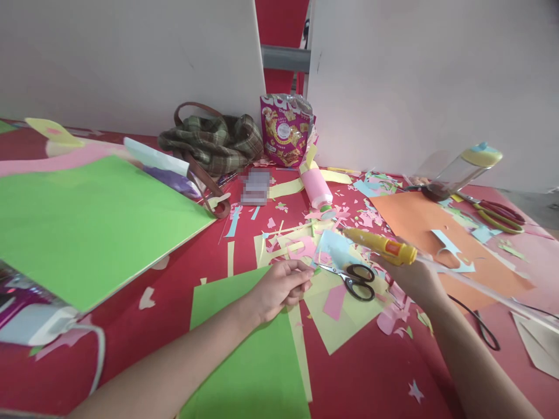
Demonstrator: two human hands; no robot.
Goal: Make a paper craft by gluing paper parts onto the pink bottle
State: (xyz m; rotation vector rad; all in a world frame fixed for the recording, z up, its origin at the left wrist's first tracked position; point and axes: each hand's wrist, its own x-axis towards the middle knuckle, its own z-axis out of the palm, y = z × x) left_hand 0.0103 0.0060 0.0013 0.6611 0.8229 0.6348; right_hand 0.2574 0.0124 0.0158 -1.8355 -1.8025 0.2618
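Note:
My right hand (414, 278) grips a yellow hot glue gun (379, 244), its nozzle pointing left over the paper scraps and a clear glue stick trailing out behind it to the right. My left hand (282, 286) is curled, its fingertips pinching a small green paper piece (315, 270) at the top edge of a green sheet (248, 349). Black-handled scissors (356, 280) lie on yellow paper between the two hands.
A large green sheet (82, 218) lies at left. A plaid bag (209, 142), snack packet (286, 129) and pink bottle (318, 191) sit at the back. An orange sheet (419, 224), red-handled scissors (498, 214) and a tipped clear bottle (463, 169) are at right. Scraps cover the red table (371, 372).

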